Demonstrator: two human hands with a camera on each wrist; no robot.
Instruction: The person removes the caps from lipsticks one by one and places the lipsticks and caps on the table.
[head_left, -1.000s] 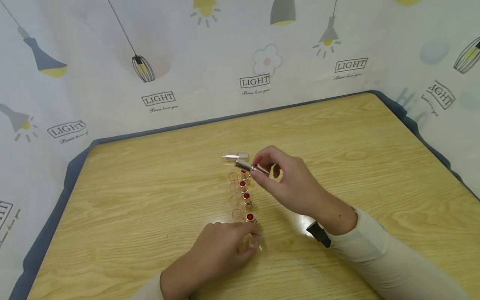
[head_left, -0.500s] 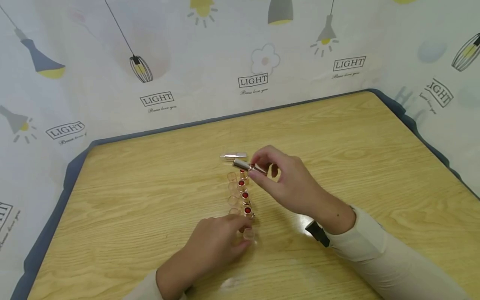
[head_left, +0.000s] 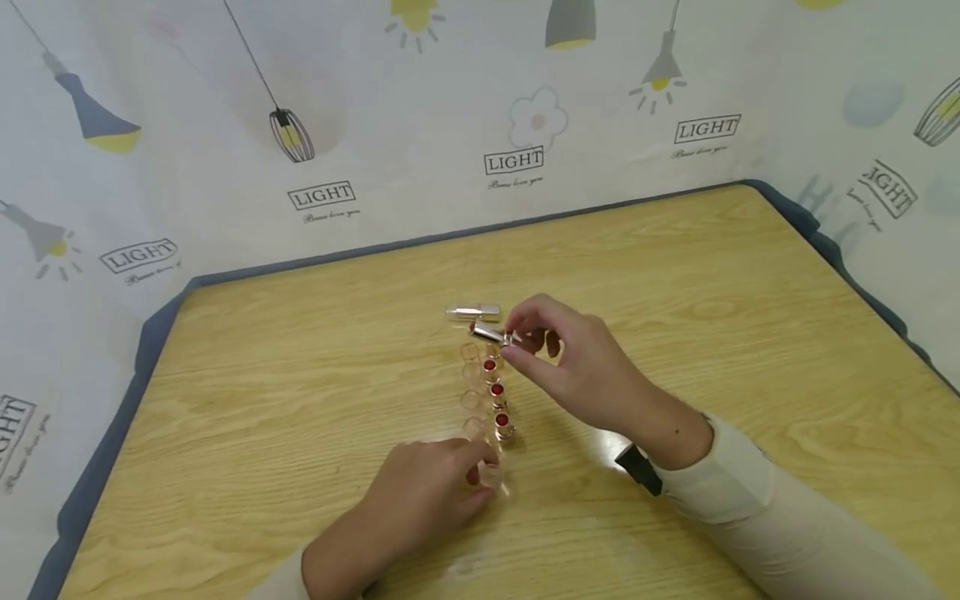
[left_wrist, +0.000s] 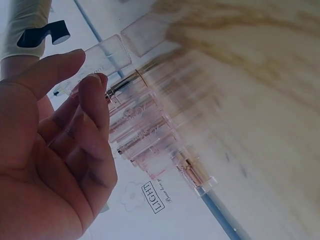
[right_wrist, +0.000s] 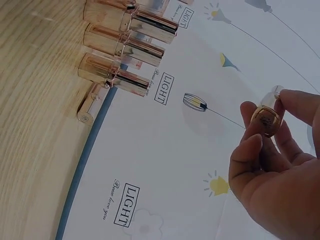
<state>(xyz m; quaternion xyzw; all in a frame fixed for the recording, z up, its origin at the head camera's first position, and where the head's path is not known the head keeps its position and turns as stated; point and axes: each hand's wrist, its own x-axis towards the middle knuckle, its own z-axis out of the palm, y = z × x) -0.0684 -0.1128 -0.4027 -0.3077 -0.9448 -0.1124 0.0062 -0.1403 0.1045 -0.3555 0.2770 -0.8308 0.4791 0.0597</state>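
Observation:
My right hand (head_left: 577, 354) pinches a shiny lipstick tube (head_left: 489, 332) between thumb and fingers, tilted above the far end of a row of lipsticks. In the right wrist view the base of that lipstick tube (right_wrist: 267, 120) shows between the fingertips. My left hand (head_left: 423, 492) pinches a clear cap (head_left: 491, 476) near the row's close end; the left wrist view shows the clear cap (left_wrist: 107, 55) at thumb and forefinger. Several uncapped lipsticks (head_left: 497, 392) with red tops stand upright in the row. Clear caps (head_left: 472, 400) stand along their left side.
A capped lipstick (head_left: 474, 312) lies on its side behind the row. The wooden table (head_left: 300, 375) reaches a dark blue edge strip (head_left: 375, 250), with a lamp-patterned wall sheet (head_left: 420, 125) behind. A black wrist camera (head_left: 637, 469) is on my right sleeve.
My left hand has drawn slightly left with the clear cap, away from the nearest lipstick. My right hand stays about in place, while the lipstick tube in it has turned a little.

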